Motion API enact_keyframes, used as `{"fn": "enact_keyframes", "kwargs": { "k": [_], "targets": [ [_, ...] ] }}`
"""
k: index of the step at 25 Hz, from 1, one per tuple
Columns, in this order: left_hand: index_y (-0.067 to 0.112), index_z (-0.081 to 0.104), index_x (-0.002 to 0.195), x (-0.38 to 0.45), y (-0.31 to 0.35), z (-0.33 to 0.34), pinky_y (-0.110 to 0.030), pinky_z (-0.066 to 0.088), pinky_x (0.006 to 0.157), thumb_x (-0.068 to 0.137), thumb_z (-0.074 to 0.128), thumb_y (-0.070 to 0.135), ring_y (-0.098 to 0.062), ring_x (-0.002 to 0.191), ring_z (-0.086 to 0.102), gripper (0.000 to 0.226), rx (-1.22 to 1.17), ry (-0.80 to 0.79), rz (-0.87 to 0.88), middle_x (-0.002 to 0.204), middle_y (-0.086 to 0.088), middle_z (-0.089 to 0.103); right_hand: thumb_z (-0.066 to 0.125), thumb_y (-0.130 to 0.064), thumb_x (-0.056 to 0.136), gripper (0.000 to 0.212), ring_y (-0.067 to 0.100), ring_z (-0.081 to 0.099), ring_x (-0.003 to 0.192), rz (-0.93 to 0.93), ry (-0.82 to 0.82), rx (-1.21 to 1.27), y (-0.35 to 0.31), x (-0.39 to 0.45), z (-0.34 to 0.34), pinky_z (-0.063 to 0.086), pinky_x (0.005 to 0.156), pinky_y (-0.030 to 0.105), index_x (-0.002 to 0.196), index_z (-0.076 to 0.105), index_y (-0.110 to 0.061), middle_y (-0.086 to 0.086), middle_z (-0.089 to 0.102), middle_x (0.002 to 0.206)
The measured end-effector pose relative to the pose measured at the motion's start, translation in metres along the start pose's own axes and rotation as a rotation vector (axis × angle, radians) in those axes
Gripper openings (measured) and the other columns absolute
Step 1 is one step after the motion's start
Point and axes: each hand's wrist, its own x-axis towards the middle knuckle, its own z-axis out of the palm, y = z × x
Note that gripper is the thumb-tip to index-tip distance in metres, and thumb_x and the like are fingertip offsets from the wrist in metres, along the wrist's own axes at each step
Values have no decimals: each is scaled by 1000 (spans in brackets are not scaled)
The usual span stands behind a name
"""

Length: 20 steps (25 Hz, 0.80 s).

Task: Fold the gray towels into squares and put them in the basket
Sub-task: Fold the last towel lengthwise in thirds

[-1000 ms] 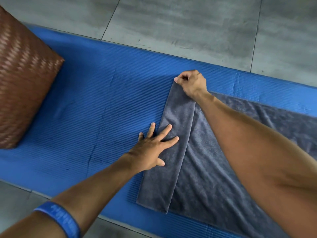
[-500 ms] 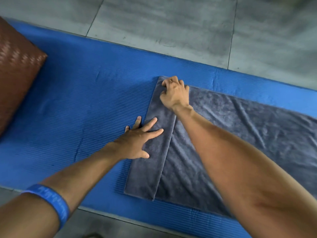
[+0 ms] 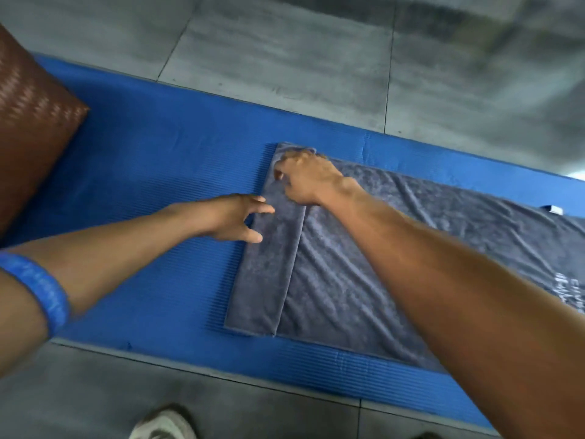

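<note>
one gray towel (image 3: 364, 280) on one blue mat (image 3: 158, 185); left hand (image 3: 234, 218) with fingers spread at the towel's folded strip, right hand (image 3: 307, 177) pinching its far corner.

The gray towel (image 3: 348, 280) is soft, matt terry cloth, lightly wrinkled. The blue mat (image 3: 158, 172) looks like ribbed foam. The floor (image 3: 285, 58) is matt gray tile. The brown cushion (image 3: 28, 122) has a woven sheen.

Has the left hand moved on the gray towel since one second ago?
Yes. The left hand slid off the folded strip toward the gray towel's left edge; only fingertips overlap it.
</note>
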Motion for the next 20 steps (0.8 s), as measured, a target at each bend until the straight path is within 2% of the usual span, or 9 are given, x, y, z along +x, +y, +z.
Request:
{"fn": "enact_keyframes", "kwargs": {
  "k": [3, 5, 7, 9, 12, 14, 17, 18, 20],
  "targets": [
    [29, 37, 148, -19, 16, -52, -37, 34, 111, 91, 61, 44, -21, 133, 44, 64, 186, 2, 94, 153, -1, 40, 53, -19, 90, 30, 31, 57, 117, 1, -92, -94, 4, -6, -64, 47, 95, 38, 117, 65, -18, 8, 61, 126],
    [28, 40, 145, -32, 34, -85, -38, 38, 106, 91, 60, 45, -23, 126, 50, 60, 297, 37, 144, 142, -4, 52, 58, -23, 93, 34, 31, 55, 120, 24, -151, -142, 9, -16, -109, 46, 100, 39, 127, 62, -17, 9, 59, 132],
    [29, 39, 146, -42, 56, -105, -36, 37, 106, 92, 59, 45, -24, 128, 47, 60, 401, 53, 144, 143, -4, 50, 59, -26, 96, 40, 30, 50, 126, 23, -205, -230, 12, -38, -139, 42, 102, 37, 134, 57, -17, 8, 54, 140],
    [31, 36, 148, -49, 79, -109, -36, 34, 109, 93, 57, 44, -25, 133, 42, 61, 423, 59, 131, 150, -4, 42, 58, -26, 96, 40, 30, 49, 127, -11, -192, -286, 13, -64, -146, 40, 99, 36, 135, 55, -17, 9, 52, 141],
    [30, 35, 148, -41, 98, -87, -38, 39, 105, 93, 55, 42, -27, 133, 44, 59, 465, 35, 80, 151, -6, 40, 56, -29, 97, 37, 28, 49, 126, -50, -154, -166, 25, -93, -121, 40, 100, 34, 133, 56, -21, 8, 53, 139],
    [25, 41, 144, -31, 101, -63, -36, 46, 95, 93, 54, 36, -29, 125, 51, 54, 468, 41, -94, 143, -8, 48, 55, -33, 96, 36, 26, 49, 125, -16, -164, -59, 36, -102, -93, 41, 103, 37, 132, 55, -26, 5, 53, 139],
    [18, 45, 139, -17, 99, -7, -37, 45, 91, 92, 53, 31, -30, 122, 53, 50, 172, 158, -353, 139, -6, 52, 54, -35, 97, 37, 22, 49, 125, 32, -223, 78, 41, -106, -45, 39, 98, 32, 134, 52, -29, 0, 50, 143],
    [15, 41, 140, -15, 98, 21, -40, 44, 93, 93, 52, 33, -31, 126, 48, 52, 50, 231, -403, 143, -7, 47, 54, -34, 98, 39, 22, 49, 125, 27, -240, 105, 38, -106, -31, 37, 94, 29, 136, 51, -28, 1, 49, 144],
    [12, 18, 150, -19, 95, 84, -50, 36, 104, 97, 46, 41, -35, 141, 27, 67, -35, 337, -456, 157, -9, 21, 54, -31, 98, 44, 22, 48, 127, 7, -293, 144, 29, -99, -5, 35, 89, 25, 141, 46, -28, 2, 47, 148]
  ]
}}
